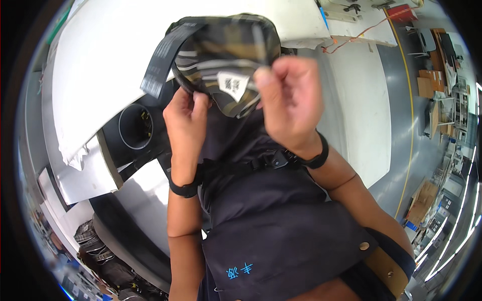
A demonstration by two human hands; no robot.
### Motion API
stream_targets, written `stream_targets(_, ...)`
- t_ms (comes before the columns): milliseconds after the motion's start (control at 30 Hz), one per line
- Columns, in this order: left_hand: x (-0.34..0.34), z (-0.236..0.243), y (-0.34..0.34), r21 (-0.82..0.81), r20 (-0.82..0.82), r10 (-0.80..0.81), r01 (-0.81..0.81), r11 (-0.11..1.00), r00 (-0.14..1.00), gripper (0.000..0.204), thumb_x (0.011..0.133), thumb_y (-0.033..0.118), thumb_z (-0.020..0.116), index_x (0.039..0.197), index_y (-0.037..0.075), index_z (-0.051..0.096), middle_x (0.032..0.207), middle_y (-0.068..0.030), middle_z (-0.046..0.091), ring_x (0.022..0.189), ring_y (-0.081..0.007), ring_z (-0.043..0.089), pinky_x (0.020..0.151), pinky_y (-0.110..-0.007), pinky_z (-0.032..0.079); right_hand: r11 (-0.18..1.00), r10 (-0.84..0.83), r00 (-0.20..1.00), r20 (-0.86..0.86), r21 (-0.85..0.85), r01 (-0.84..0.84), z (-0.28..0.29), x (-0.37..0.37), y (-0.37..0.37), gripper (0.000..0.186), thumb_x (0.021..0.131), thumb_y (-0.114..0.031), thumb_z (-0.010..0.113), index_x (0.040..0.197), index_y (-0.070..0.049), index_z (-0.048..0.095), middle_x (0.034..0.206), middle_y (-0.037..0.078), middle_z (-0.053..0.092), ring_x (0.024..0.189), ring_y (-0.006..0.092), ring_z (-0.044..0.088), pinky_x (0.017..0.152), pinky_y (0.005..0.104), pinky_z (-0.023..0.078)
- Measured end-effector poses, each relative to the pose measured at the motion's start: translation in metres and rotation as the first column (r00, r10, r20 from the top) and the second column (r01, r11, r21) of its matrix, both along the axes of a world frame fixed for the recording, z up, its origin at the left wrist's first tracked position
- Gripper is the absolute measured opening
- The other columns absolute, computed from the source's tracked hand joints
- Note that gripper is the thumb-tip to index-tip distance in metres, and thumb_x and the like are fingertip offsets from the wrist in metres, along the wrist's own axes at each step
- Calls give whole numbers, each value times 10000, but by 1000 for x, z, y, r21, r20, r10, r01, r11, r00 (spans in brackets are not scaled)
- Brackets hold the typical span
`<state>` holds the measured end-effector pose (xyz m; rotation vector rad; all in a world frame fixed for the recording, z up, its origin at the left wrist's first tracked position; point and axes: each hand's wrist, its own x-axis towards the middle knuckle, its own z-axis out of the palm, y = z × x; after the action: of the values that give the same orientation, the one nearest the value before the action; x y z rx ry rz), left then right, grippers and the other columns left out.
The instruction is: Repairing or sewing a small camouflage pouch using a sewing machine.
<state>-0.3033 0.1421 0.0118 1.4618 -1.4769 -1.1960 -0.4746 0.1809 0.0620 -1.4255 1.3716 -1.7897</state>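
A camouflage-patterned fabric piece (233, 45), perhaps a small bag, is held up above my dark apron (266, 241), over the front edge of the white table. A long dark printed label (159, 65) hangs off its left side, and a white label (232, 85) lies on its face. My left hand (186, 118) grips the piece's lower left edge with curled fingers. My right hand (291, 100), slightly blurred, pinches its lower right edge near the white label. The fingertips behind the fabric are hidden.
The white table (95, 40) spans the top and left. A black round opening (135, 125) sits below it. A stack of dark plaid items (90, 236) is at lower left. An orange cord (351, 37) lies at upper right; boxes (429, 83) stand beyond a yellow floor line.
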Motion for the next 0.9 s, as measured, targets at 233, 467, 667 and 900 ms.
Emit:
stream_targets(233, 45, 14, 0, 192, -591, -228, 410, 892, 773, 347, 966, 74, 607, 1277, -81, 619, 1132, -112, 711, 969, -153, 683, 880, -296, 540, 929, -8, 718, 696, 272, -253, -11, -49, -40, 145, 981, -136, 668, 1032, -19, 601, 844, 18, 672, 674, 52, 610, 580, 217, 495)
stream_targets(467, 44, 0, 0, 92, -861, -77, 303, 948, 502, 568, 974, 231, 682, 1414, -63, 475, 1363, -151, 615, 1293, -220, 566, 1118, -393, 408, 927, 18, 675, 738, 241, -287, -32, -42, -51, 135, 965, -156, 673, 1009, -35, 630, 857, 29, 679, 686, 93, 623, 605, 234, 480)
stream_targets(667, 38, 2, 5, -26, -710, -219, 286, 958, 670, 504, 906, 77, 752, 1350, -58, 554, 1280, -127, 672, 1134, -173, 639, 1042, -336, 448, 916, -34, 663, 748, 289, -279, -30, -49, -60, 146, 953, -169, 686, 1001, -40, 638, 809, 22, 661, 635, 104, 580, 591, 272, 449)
stream_targets(900, 37, 5, 5, -13, -917, -161, 376, 927, 365, 509, 876, 19, 726, 1348, -52, 550, 1302, -147, 656, 1214, -220, 607, 1081, -395, 431, 905, -26, 621, 783, 283, -319, -30, -39, -63, 155, 943, -165, 701, 1000, -32, 646, 812, 29, 676, 659, 101, 605, 588, 258, 463)
